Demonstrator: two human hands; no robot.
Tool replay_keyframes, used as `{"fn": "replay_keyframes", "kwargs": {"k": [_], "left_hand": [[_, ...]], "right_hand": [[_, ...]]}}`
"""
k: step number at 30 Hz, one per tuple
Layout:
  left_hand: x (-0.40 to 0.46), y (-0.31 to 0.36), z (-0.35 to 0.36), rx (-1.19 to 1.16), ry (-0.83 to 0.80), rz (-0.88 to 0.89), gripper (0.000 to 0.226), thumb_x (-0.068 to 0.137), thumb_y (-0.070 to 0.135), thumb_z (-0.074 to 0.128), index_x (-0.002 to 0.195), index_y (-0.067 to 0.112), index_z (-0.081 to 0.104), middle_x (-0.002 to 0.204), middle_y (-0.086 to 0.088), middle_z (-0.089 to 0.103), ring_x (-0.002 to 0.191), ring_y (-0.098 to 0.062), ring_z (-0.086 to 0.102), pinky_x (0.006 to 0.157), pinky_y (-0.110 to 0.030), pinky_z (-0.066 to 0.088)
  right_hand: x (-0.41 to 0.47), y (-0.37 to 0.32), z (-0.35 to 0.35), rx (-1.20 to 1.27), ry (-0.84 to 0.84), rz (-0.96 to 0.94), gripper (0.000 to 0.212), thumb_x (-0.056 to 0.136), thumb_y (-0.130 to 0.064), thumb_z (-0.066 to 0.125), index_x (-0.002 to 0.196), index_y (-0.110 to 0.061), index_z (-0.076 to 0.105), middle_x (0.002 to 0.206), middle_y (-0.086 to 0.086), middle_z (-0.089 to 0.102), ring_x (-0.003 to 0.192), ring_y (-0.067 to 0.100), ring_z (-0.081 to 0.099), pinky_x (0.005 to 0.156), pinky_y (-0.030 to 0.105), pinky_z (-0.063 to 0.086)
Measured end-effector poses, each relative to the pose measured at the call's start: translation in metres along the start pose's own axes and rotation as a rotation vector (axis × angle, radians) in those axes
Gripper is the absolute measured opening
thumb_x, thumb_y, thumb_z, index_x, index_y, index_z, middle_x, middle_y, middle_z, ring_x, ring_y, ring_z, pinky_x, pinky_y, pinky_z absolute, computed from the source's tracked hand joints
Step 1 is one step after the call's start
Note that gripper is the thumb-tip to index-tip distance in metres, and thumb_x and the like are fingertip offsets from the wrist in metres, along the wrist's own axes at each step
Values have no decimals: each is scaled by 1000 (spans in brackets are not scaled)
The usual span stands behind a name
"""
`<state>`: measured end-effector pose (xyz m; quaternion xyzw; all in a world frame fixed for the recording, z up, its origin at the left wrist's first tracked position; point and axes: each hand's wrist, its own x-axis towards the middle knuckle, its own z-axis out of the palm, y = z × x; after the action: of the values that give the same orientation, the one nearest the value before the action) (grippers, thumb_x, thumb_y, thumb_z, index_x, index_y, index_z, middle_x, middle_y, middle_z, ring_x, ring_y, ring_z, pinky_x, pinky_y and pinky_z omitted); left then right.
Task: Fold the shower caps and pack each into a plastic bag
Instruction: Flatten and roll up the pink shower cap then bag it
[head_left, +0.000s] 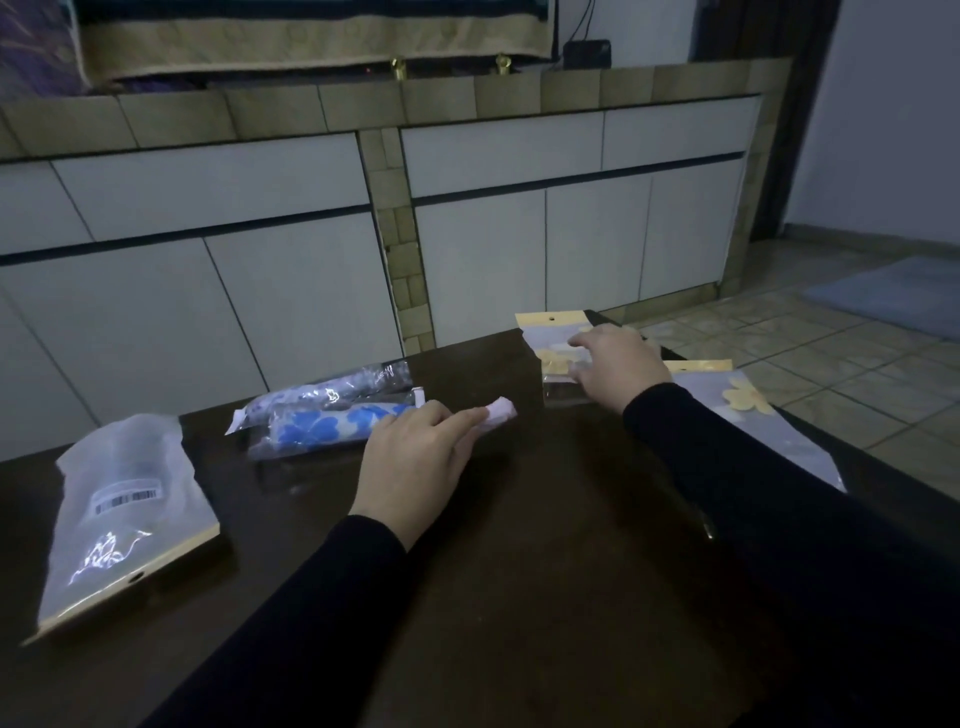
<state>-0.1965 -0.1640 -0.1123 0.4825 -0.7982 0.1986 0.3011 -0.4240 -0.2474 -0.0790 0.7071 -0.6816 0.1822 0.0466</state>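
Left hand (415, 457) is palm down on the dark table (545, 571), fingers stretched forward and a bit curled, pinching the end of a small pale rolled-up shower cap (501, 411) that lies on the tabletop right at the fingertips. Right hand (615, 366) is reached out further, toward the far right corner, fingers spread and bent down over a clear plastic bag with a yellow header (558, 353); it presses on the bag, but honestly I can't tell if it's actually gripping it or only resting there. Both arms are in black sleeves (727, 467).

Just left of the left hand sit two packed rolls side by side, a blue flower-print cap in a bag (327, 428) and a greyer one (322, 395) right behind it. Far left there's a frosted bag with a barcode sticker (124, 509), lying flat. Another flat bag with a yellow flower (748, 410) sits under the right forearm at the table's right edge.

Behind the table there's a low tiled counter with white cabinet doors (291, 270), and tiled floor (831, 364) off to the right with a blue mat (893, 288). The room is pretty dim.
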Motion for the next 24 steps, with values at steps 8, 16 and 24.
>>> {"fn": "replay_keyframes", "kwargs": {"k": [8, 16, 24], "left_hand": [[20, 7, 20, 11, 8, -10, 31, 83, 24, 72, 113, 25, 69, 82, 1, 66, 69, -15, 60, 63, -28, 38], [22, 1, 15, 18, 65, -50, 30, 79, 19, 75, 109, 20, 72, 78, -1, 65, 64, -16, 59, 60, -25, 33], [9, -15, -14, 15, 210, -167, 27, 84, 21, 71, 111, 17, 71, 82, -4, 68, 68, -17, 61, 62, -21, 37]], "right_hand": [[14, 16, 19, -58, -88, -21, 37, 94, -39, 54, 130, -31, 54, 121, 4, 59, 113, 25, 48, 98, 46, 30], [7, 8, 12, -34, 187, -172, 23, 96, -34, 49, 111, -28, 65, 108, -4, 61, 103, 18, 53, 102, 45, 30], [-34, -25, -5, 376, 96, -324, 35, 90, -36, 60, 124, -30, 53, 100, -11, 57, 78, 4, 55, 69, 16, 47]]}}
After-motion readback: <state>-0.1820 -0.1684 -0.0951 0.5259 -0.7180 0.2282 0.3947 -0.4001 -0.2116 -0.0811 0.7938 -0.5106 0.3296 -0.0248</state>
